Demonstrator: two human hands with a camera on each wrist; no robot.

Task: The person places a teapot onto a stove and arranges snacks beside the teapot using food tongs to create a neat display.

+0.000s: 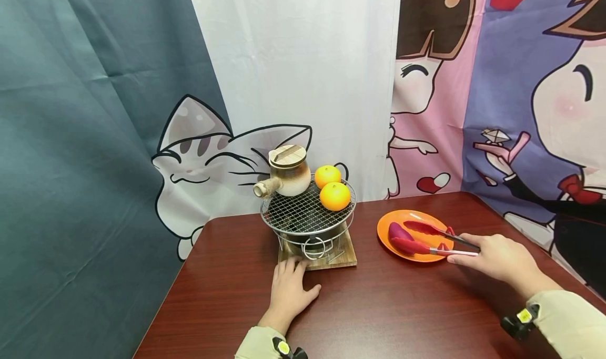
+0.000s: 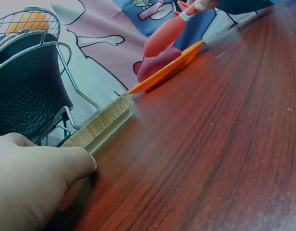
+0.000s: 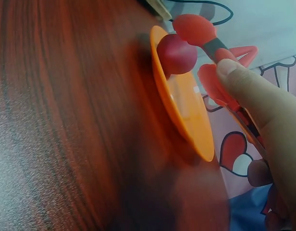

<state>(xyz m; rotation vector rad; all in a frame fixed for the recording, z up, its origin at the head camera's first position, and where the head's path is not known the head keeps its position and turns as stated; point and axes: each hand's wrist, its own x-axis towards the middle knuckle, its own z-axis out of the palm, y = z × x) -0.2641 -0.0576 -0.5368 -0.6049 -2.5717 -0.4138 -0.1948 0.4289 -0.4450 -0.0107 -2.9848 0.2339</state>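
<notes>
My right hand [image 1: 504,259] grips a pair of tongs [image 1: 456,238] with red heads and metal arms. The tongs' heads stand apart over an orange plate [image 1: 407,214]. A smooth purple oval piece of food [image 1: 396,231], perhaps a sweet potato, lies on the plate beside the heads. My left hand [image 1: 290,290] has its fingers spread at the front edge of a wooden board [image 1: 349,254]. In the left wrist view its thumb [image 2: 73,166] lies close to that board's edge; the other fingertips are hidden there.
On the board stands a small dark stove [image 2: 32,82] with a round wire grill [image 1: 298,212]. A lidded clay pot [image 1: 294,179] with a side handle and two oranges [image 1: 335,196] [image 1: 327,176] sit on the grill. Printed curtains [image 1: 307,59] hang behind the brown table [image 1: 360,317].
</notes>
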